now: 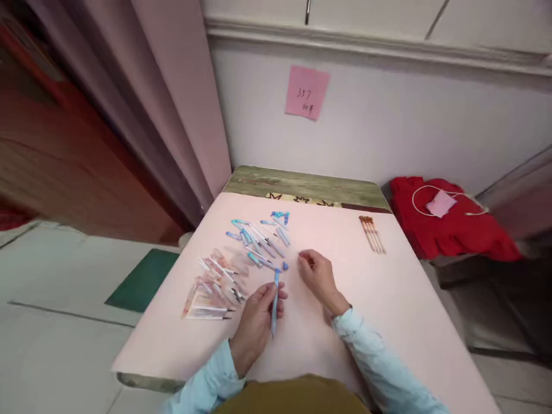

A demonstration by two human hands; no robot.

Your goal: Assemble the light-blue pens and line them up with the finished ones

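My left hand (259,319) is closed around a light blue pen (275,302), held upright-slanted with its tip pointing away from me over the pale pink table (388,299). My right hand (318,276) rests on the table just right of it, fingers curled loosely; whether anything is in them I cannot tell. A small blue cap (285,265) lies between the hands' fingertips. Beyond lies a heap of blue pen parts (261,236). To the left sits a pile of clear wrappers and refills (215,284).
Several brown pencil-like sticks (372,233) lie at the table's far right. A red cloth (448,221) with a white cord and pink slip sits on a surface to the right. A pink note (306,92) hangs on the wall. A green mat (144,279) lies on the floor, left.
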